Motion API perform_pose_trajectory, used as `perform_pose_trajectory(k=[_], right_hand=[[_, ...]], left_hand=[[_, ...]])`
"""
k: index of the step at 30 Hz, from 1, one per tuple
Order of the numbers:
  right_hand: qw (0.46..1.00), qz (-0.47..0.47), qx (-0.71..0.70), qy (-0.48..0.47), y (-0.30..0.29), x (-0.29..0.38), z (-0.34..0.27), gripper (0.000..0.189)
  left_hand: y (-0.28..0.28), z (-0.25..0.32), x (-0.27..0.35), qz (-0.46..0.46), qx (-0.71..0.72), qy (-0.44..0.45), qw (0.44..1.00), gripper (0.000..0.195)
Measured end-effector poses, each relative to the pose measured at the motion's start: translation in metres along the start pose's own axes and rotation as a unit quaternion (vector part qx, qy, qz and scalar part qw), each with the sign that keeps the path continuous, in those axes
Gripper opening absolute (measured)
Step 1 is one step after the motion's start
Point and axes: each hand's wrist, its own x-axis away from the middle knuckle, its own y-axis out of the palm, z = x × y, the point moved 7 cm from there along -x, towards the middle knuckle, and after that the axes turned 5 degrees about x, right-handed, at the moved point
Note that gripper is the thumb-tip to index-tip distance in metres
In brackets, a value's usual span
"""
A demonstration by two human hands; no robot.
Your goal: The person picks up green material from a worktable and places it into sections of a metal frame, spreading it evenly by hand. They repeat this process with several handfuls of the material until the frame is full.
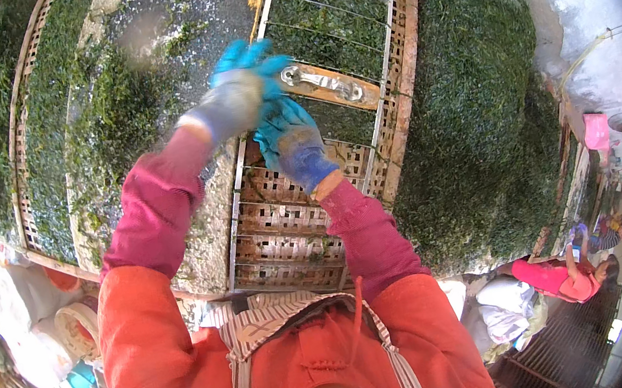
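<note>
My left hand (241, 91), in a blue-and-grey work glove, is blurred over the left edge of a slatted frame (239, 206). Just below and right of it, my right hand (293, 141), gloved alike, is over the frame's thin cross bars, its fingers partly hidden by the left hand. Whether either hand grips anything cannot be seen. Right of the hands, a wooden block with a metal handle (330, 85) lies across the frame. Shredded green seaweed-like leaves (324, 13) fill the frame's far part; its near part shows perforated slats. An orange cord hangs at its upper left.
A large green heap (475, 105) lies on the right, with more greenery (50, 145) on the left by a perforated wooden rail (21, 156). Buckets (78, 331) and white sacks (505, 300) stand near the table's front edge. Another person (566, 278) works at the lower right.
</note>
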Motion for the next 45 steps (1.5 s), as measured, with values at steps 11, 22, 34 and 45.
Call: perform_pose_trajectory(k=[11, 22, 34, 45], right_hand=[[0.935, 0.302, -0.151, 0.107, -0.059, 0.095, 0.059, 0.029], [0.980, 0.174, -0.092, -0.033, -0.051, 0.018, 0.000, 0.044], [0.986, 0.076, 0.140, 0.042, -0.062, 0.112, 0.091, 0.034], [0.932, 0.273, -0.142, 0.192, -0.090, 0.171, 0.134, 0.059]], left_hand=[[0.034, -0.004, 0.026, 0.227, 0.294, -0.211, 0.904, 0.052], [0.041, 0.017, 0.105, 0.531, 0.395, -0.035, 0.749, 0.042], [0.057, 0.047, 0.045, 0.196, 0.091, -0.042, 0.975, 0.057], [0.015, 0.079, 0.037, 0.342, 0.337, 0.070, 0.874, 0.051]])
